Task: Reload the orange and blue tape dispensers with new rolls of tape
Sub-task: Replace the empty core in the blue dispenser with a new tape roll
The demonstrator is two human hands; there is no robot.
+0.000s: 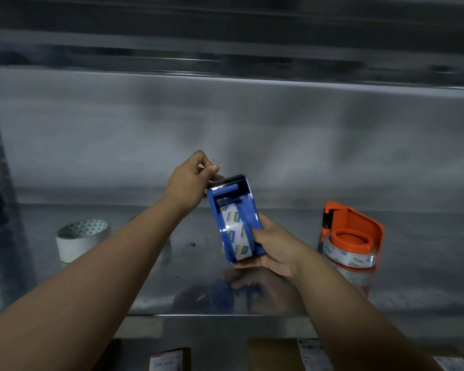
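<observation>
Tape is the weak link here. The right hand (268, 247) is wrapped around the lower body of the blue dispenser (233, 218), holding it clear above the steel table (279, 295), with a clear printed roll (235, 234) already seated inside. Just above and to the left, the left hand (193, 175) is closed in a pinch at the cutter end; it seems to be pulling the free tape end, though the film itself is too faint to make out. If that pinch slips, the end would likely snap back onto the roll or stick to the frame. Fingertips sit close to the black cutter (236, 180), so a hasty tug risks a nick. Well to the right of the right hand, the orange dispenser (351, 231) lies on the table with a roll on its hub. Far left of the left forearm stands a white roll (81, 239).
</observation>
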